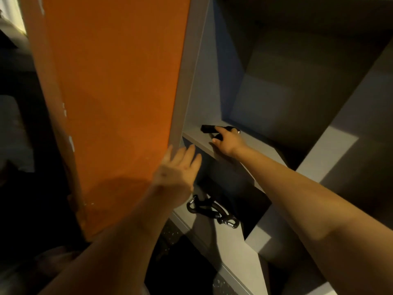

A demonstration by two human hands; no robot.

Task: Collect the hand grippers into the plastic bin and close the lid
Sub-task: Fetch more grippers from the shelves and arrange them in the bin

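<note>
Black hand gripper (pixel 209 129) on upper shelf; two more (pixel 212 210) below.

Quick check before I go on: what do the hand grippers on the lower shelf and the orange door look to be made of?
Hand grippers: matte black handles, likely foam or rubber, with shiny coiled springs that look like steel. Orange door: flat matte coating, probably laminate over board; pale chips along its left edge suggest that.

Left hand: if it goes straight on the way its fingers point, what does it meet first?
Probably the front edge of the upper shelf, just beyond the left hand. Its fingertips may already touch the orange door; depth is unclear.
</note>
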